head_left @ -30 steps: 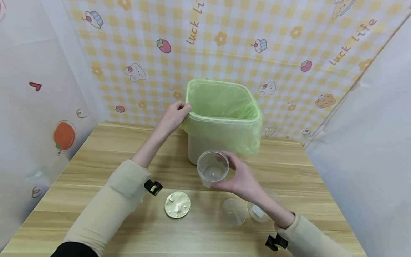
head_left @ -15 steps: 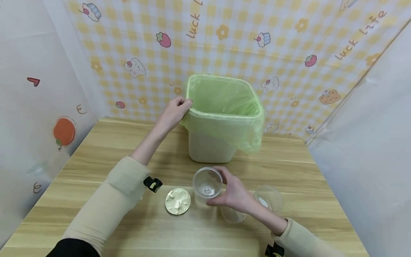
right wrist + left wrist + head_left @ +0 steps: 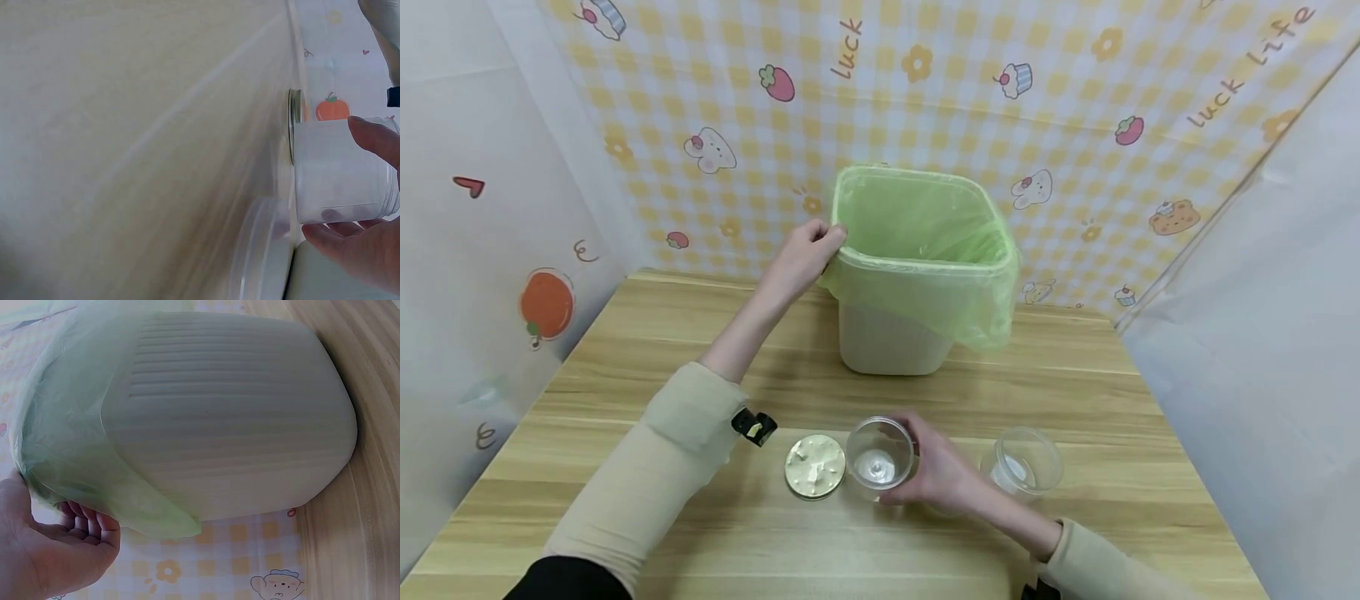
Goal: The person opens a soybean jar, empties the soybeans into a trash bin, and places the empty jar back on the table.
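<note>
Our left hand (image 3: 805, 254) grips the bin (image 3: 891, 337) rim at twelve o'clock while our right hand (image 3: 943, 477) clasps the clear jar (image 3: 880, 458) at six.

The right hand (image 3: 942, 479) hides the clear lid (image 3: 259, 250) in the head view

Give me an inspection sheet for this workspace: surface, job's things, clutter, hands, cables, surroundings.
Surface: wooden table, light grain.
Job's things: clear jar, upright, open, looks empty; beige bin lined with a green bag folded over its rim.
Clutter: round lid lying flat, left of the jar; second clear jar to the right, with a clear lid showing beside the held jar in the right wrist view.
Hands: left hand grips the bag at the bin's rim; right hand holds the clear jar.
Cables: nothing seen.
Surroundings: yellow checked backdrop with cartoon prints; white side panels.
</note>
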Motion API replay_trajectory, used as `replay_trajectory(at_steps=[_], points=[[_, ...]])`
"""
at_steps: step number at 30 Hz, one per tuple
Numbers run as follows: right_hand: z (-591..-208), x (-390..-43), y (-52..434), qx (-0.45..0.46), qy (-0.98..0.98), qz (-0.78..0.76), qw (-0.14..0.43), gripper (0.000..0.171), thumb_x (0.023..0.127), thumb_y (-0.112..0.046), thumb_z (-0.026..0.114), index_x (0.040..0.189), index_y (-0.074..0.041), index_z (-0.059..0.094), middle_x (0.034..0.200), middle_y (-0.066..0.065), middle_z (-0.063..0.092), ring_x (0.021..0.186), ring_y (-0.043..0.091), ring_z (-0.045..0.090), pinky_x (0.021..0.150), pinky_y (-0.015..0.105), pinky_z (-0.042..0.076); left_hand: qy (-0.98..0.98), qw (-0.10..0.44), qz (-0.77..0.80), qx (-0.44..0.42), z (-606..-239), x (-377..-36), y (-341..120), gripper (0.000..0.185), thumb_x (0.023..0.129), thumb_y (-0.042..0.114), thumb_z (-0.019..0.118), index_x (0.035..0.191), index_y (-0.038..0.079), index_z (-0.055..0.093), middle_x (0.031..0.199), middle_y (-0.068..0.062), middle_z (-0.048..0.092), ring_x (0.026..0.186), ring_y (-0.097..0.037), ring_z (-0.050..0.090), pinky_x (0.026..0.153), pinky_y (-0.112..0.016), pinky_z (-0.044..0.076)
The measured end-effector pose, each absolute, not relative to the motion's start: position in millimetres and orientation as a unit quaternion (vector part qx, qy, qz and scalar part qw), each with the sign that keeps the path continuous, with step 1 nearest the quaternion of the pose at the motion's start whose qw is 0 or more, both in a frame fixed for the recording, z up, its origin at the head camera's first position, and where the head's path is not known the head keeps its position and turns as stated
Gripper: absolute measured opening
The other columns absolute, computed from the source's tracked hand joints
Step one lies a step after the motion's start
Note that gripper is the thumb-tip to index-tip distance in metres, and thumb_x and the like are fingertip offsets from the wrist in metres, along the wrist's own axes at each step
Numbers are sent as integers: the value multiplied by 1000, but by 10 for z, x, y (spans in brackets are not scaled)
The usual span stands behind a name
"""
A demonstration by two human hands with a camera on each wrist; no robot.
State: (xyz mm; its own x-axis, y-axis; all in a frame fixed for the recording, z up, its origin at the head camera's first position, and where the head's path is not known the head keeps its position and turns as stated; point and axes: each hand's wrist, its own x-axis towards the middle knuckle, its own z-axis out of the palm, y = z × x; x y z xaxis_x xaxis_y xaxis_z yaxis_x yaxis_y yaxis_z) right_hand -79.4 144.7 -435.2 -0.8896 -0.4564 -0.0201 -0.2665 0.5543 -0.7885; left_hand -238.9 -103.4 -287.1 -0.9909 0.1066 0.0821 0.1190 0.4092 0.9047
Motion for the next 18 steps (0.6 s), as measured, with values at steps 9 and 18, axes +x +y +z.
replay_trajectory(at_steps=[9, 18], points=[[-4465, -742, 1434, -208, 878, -418, 110, 101, 56, -21, 100, 143, -12, 48, 131, 6, 68, 119, 24, 66, 103, 43, 52, -837, 8, -543, -68, -2861, -2354, -1103, 35, 101, 47, 48, 96, 12, 55, 82, 1, 48, 77, -17, 45, 69, -30, 38], [-4499, -727, 1487, -211, 879, -414, 108, 117, 56, -28, 101, 154, -14, 39, 139, 5, 64, 125, 27, 63, 106, 48, 50, -838, 18, -537, -94, -2869, -2325, -1117, 60, 99, 68, 48, 107, 10, 57, 93, -3, 55, 83, -19, 49, 73, -31, 42]])
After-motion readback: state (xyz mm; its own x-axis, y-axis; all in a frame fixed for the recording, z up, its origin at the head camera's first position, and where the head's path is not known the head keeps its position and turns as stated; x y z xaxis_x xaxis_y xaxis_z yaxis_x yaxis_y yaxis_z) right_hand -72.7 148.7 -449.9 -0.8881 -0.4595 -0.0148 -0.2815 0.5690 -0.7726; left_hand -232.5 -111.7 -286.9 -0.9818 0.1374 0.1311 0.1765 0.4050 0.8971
